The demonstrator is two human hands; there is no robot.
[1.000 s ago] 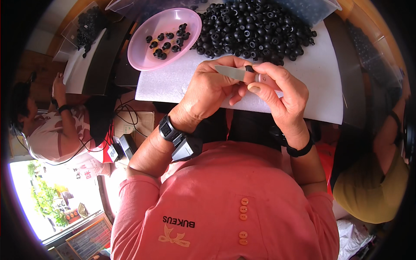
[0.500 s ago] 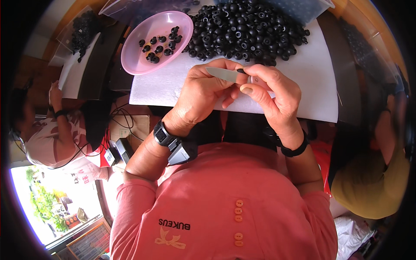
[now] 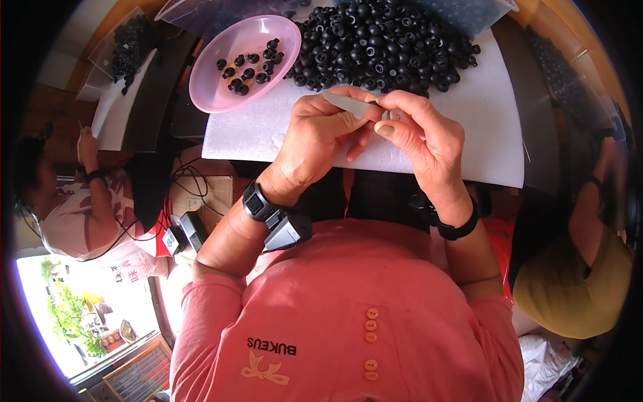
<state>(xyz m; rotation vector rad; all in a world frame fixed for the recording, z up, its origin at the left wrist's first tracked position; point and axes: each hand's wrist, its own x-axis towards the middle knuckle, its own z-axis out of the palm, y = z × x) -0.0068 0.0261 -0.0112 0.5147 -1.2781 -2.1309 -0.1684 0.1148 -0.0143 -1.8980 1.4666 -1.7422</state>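
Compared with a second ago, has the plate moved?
No: the whole view shifted slightly, but the plate sits the same against the white board.

Blade [image 3: 343,102]: smooth, dull, metal or plastic, can't tell. Parts [image 3: 382,50]: smooth plastic, semi-gloss. Plate [image 3: 231,43]: glossy plastic. Sheet [image 3: 482,127]: matt, foam-like, faintly grainy. Bin [image 3: 475,12]: clear shiny plastic. Shirt [image 3: 348,268]: matt cloth; buttons [image 3: 371,325] glossy. Carton [image 3: 218,190]: matt cardboard.

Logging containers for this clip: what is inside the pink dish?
The pink dish holds several small black round parts; the dish floor directly beneath them is covered and cannot be seen.
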